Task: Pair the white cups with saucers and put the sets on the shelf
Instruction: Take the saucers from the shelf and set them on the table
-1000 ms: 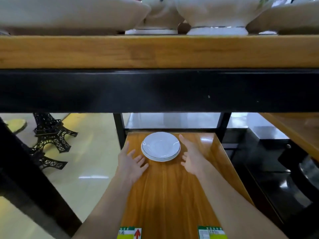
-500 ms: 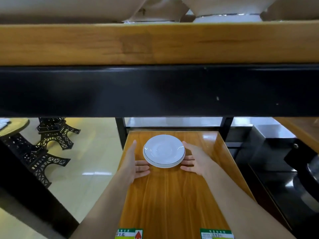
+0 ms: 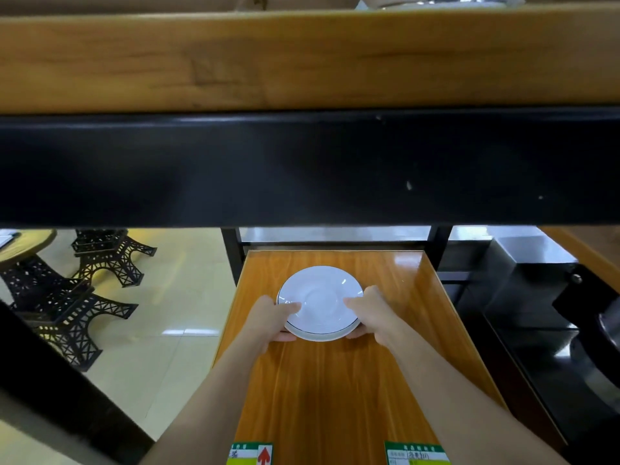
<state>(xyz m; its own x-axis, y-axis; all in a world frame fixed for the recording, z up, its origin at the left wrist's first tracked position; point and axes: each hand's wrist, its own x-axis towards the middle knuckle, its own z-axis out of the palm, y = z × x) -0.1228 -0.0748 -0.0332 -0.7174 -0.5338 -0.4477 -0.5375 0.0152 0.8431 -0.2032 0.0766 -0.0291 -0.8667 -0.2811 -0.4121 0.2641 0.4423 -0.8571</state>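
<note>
- I had my left hand (image 3: pixel 268 322) and my right hand (image 3: pixel 370 313) pinching a white saucer (image 3: pixel 320 302) from opposite sides, thumbs laid over the top face, fingers curled beneath the rim.
- A second rim showed just under the near edge, so I judged I was holding 2 stacked saucers, though I could not be sure.
- The saucer lay flat or nearly so between my hands, round, with no long axis to favour; both hands sat equally close to it.
- It was over the middle of the lower wooden shelf (image 3: pixel 335 397), towards its far end; whether it was lifted clear I could not tell.
- No cup was visible down here; white crockery (image 3: pixel 432 0) showed only on the upper shelf (image 3: pixel 302 62), above and nearer to me.
- I judged the next move would be a level draw towards me.
</note>
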